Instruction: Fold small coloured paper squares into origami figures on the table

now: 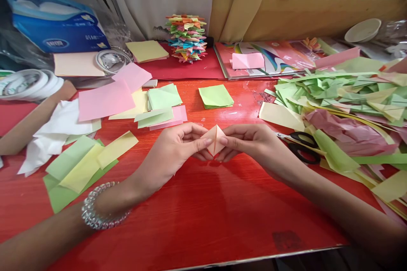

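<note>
A small folded piece of peach paper (216, 139), diamond-shaped with a crease down its middle, is held upright just above the red table. My left hand (178, 148) pinches its left corner between thumb and fingers, a beaded bracelet on that wrist. On the opposite corner, my right hand (251, 139) grips in the same way. The thumbs face me and the other fingers are partly hidden behind the paper. Beyond the hands lies a stack of square green paper (216, 95). Black-handled scissors (303, 142) rest right of my right hand.
Loose pink paper (106, 100) and green and yellow sheets (81, 167) lie on the left. Green folded strips and scraps (343, 93) pile up on the right. At the back stand a multicoloured folded-paper stack (187, 38) and a blue tissue pack (59, 25). White tape rolls (28, 84) sit far left.
</note>
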The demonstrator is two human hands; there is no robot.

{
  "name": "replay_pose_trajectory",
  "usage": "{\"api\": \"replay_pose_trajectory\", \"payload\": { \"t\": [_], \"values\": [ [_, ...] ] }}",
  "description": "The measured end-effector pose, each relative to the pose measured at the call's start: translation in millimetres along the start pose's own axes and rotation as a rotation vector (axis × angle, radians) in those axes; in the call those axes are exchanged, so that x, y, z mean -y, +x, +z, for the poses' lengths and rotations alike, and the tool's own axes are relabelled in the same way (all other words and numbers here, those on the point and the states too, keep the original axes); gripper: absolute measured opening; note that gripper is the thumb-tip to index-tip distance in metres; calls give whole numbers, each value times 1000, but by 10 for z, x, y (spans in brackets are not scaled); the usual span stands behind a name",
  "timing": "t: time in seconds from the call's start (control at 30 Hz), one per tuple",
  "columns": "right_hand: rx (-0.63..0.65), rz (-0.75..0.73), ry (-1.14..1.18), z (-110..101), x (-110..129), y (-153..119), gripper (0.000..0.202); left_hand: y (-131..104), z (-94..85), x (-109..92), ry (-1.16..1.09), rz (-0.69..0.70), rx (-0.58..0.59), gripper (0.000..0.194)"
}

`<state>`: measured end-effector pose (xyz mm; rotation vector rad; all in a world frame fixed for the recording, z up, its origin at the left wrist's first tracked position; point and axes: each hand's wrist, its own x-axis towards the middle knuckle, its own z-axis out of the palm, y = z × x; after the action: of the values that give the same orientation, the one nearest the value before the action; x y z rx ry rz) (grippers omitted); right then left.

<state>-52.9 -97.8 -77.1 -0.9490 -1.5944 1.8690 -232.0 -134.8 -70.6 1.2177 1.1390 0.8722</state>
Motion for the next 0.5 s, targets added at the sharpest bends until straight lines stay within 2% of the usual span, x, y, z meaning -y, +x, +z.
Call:
{"api": "replay_pose_trajectory", "payload": {
  "t": [0.2,0.5],
  "values": [
    [-13,-3,51,17,10,3,22,13,-5,6,-47,0,-59,16],
    [-88,-57,124,41,-64,11,12,-7,1,30,-150,13,-48,8]
  ]
}}
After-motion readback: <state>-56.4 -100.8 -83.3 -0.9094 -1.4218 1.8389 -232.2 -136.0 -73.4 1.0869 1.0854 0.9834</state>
